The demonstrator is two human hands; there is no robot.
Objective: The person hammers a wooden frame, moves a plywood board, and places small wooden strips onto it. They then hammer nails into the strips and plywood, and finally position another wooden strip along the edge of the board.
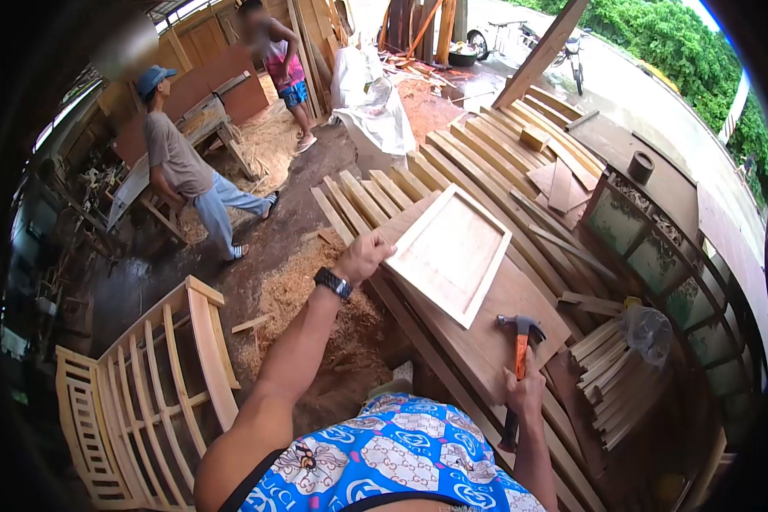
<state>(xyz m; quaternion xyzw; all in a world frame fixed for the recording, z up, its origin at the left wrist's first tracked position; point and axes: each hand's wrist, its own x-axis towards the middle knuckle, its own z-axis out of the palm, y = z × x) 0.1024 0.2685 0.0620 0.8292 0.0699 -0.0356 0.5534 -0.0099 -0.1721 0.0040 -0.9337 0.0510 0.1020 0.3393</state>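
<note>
My left hand [366, 257], with a dark watch on the wrist, is closed on the left corner of a pale wooden framed panel [450, 254]. The panel has a raised border around a flat, recessed middle and is held tilted over a plywood board [486, 341]. In my right hand [525, 391] is a claw hammer [521, 340] with an orange and black handle and a metal head. My fingers wrap the handle partway down, and the head points away from me beside the panel's lower right corner.
Stacked lumber [478, 162] lies under and beyond the board. A slatted wooden frame [145, 384] stands at left, near sawdust [303, 299]. Thin strips [619, 375] with a plastic bag [648, 333] lie at right. Two people [175, 149] are farther back.
</note>
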